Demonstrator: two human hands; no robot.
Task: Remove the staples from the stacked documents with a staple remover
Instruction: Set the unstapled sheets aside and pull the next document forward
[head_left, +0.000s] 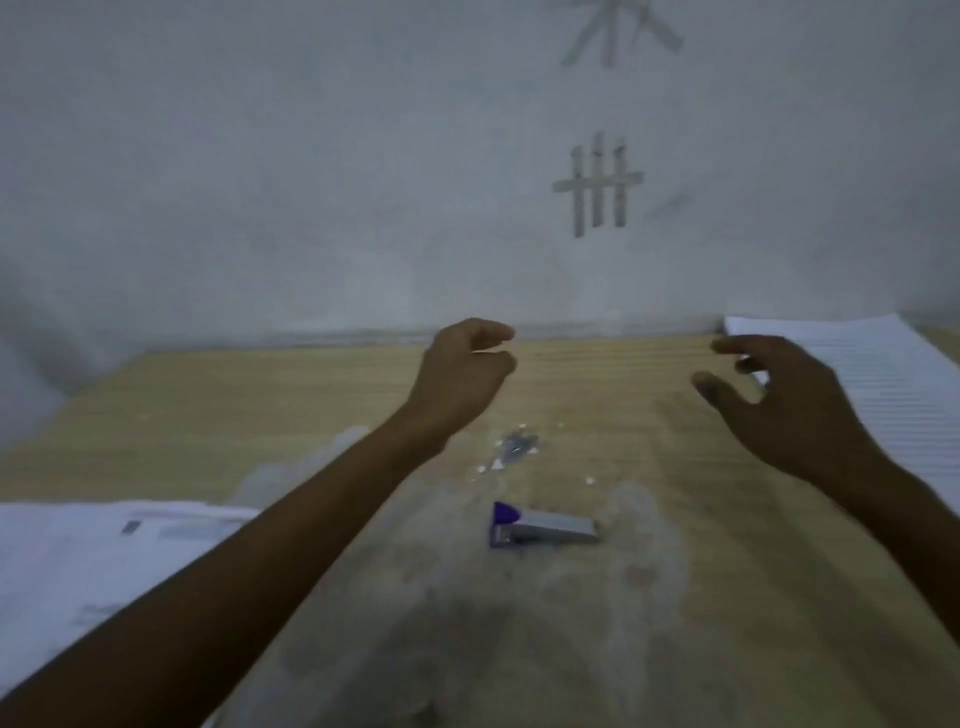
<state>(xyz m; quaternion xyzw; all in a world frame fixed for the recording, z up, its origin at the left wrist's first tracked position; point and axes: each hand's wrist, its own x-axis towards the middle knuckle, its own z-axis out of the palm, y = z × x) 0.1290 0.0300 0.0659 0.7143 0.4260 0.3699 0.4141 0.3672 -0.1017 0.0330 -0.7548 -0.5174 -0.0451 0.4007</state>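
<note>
Left forearm (249, 561) foremost; staple remover (543, 527) untouched, between left grip (462, 374), right grip (779, 400).

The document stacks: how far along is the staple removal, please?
Partly done, apparently: a small heap of staples and paper bits lies on the table. Nothing is in hand: the left hand and right hand hover empty, the staple remover lying unused. Whether the right stack or left papers remain stapled, I cannot tell.

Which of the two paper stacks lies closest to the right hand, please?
The lined stack at the far right; the printed stack lies near left.
</note>
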